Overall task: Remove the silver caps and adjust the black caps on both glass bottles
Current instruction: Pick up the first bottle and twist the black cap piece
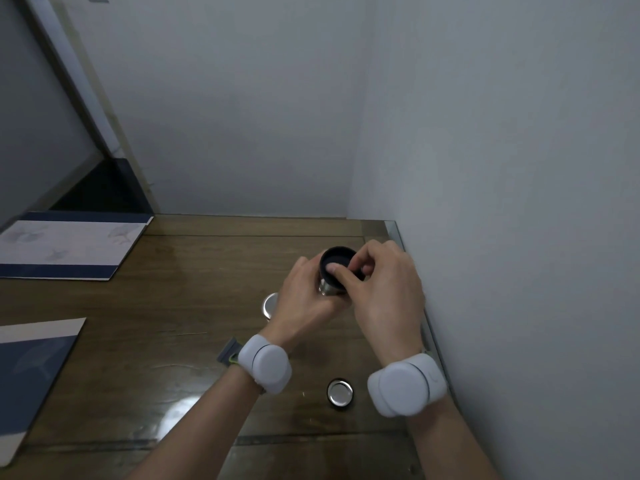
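My left hand (304, 299) grips a bottle with a silvery neck (327, 289), held up above the wooden table (173, 306). On top sits a black cap (337, 259) with a hollow top. My right hand (384, 289) is on that cap, a fingertip pressed into the hollow and the thumb on its rim. One silver cap (340, 392) lies flat on the table near my right wrist. Another silver object (269, 305) peeks out behind my left hand; whether it is a cap or the second bottle I cannot tell. The glass body of the held bottle is hidden by my hands.
A white and blue folder (69, 247) lies at the table's far left, and another blue and white booklet (31, 368) at the near left edge. A wall (519, 202) runs close along the table's right side. Both wrists wear white bands.
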A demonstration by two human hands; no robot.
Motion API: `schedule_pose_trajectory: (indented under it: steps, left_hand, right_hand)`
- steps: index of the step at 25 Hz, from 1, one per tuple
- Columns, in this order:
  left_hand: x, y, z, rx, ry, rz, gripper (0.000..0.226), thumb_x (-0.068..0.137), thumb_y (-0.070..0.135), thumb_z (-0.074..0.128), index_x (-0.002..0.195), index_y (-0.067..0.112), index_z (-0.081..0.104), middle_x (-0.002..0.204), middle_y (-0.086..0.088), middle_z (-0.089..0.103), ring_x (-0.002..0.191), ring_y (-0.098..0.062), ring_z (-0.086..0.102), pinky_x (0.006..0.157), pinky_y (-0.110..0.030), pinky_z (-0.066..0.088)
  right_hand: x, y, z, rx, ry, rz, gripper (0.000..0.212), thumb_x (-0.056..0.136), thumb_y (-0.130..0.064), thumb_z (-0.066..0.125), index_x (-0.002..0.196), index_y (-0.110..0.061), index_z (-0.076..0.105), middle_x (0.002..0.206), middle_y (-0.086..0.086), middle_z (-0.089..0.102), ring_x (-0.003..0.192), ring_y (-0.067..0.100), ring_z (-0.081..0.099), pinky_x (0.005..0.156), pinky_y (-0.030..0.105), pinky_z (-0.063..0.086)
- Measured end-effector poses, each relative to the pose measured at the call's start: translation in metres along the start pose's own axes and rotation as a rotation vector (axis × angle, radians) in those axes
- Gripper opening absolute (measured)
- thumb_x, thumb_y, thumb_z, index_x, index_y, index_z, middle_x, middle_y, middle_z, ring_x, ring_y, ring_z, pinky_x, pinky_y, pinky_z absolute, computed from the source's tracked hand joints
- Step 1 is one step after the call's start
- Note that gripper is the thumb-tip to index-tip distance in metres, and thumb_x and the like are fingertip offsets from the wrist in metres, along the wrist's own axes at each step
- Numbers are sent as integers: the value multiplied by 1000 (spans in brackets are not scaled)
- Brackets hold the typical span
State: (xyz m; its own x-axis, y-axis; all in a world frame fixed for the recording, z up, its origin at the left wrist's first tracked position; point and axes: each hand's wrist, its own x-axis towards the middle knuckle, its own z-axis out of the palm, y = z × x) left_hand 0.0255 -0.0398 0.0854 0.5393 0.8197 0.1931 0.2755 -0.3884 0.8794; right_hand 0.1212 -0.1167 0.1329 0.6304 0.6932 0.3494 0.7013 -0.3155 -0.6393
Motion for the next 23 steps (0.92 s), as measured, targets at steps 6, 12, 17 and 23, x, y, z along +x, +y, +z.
schedule_pose_trajectory:
  steps: [6, 12, 17, 23]
  left_hand:
    - [-1, 0, -1, 24, 49, 35, 40, 74, 30, 67, 113, 34, 72, 92, 34, 67, 100, -23, 58, 85, -54, 55]
    - [-2, 12, -15, -21, 3, 65, 42, 70, 30, 73, 91, 65, 61, 99, 55, 56, 99, -30, 61, 79, -41, 53]
    - [0, 7, -19, 6, -67, 103, 46, 72, 14, 79, 100, 44, 59, 93, 53, 56, 100, -36, 60, 79, -40, 50]
    - [-2, 15, -23, 34, -83, 144, 45, 68, 19, 72, 106, 40, 63, 94, 50, 56, 101, -33, 61, 86, -49, 55]
  right_hand:
    - [-7, -6, 10, 11, 56, 44, 32, 82, -54, 74, 78, -27, 57, 93, -10, 48, 92, 14, 55, 59, 10, 25]
    - [2, 6, -16, 83, -136, -120, 26, 74, -47, 82, 79, -30, 64, 88, -11, 50, 82, 7, 53, 66, 23, 42]
    - [20, 3, -49, 49, -369, -258, 28, 76, -29, 85, 100, -37, 73, 90, -10, 57, 81, 11, 57, 77, 34, 51]
    - [19, 1, -51, 129, -365, -210, 15, 77, -27, 85, 90, -32, 78, 86, -6, 59, 80, 13, 57, 72, 28, 45]
